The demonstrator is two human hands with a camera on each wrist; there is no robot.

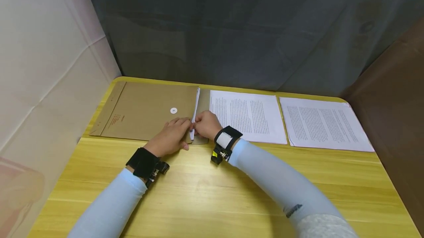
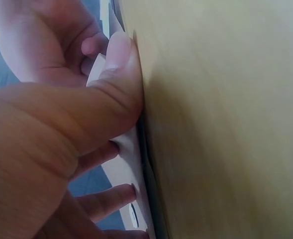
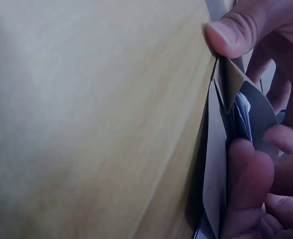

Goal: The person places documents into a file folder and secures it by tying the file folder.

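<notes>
A brown kraft envelope (image 1: 145, 111) with a white button disc (image 1: 173, 110) lies flat at the table's far left. A thin stack of white sheets (image 1: 195, 111) sticks out of its right-hand mouth, beside the open flap (image 1: 202, 120). Both hands meet at the near end of that mouth. My left hand (image 1: 186, 127) pinches the white sheet (image 2: 126, 164) between thumb (image 2: 117, 64) and curled fingers. My right hand (image 1: 197, 127) pinches the brown flap (image 3: 231, 82) under its thumb (image 3: 226, 35), with pale sheets (image 3: 213, 164) behind it. How far in the sheets sit is hidden.
Two printed pages (image 1: 246, 114) (image 1: 326, 124) lie side by side to the right of the envelope. The yellow wooden table (image 1: 212, 190) is bare in front of my arms. A dark curtain hangs behind, a pale wall stands at the left, and a brown panel closes the right side.
</notes>
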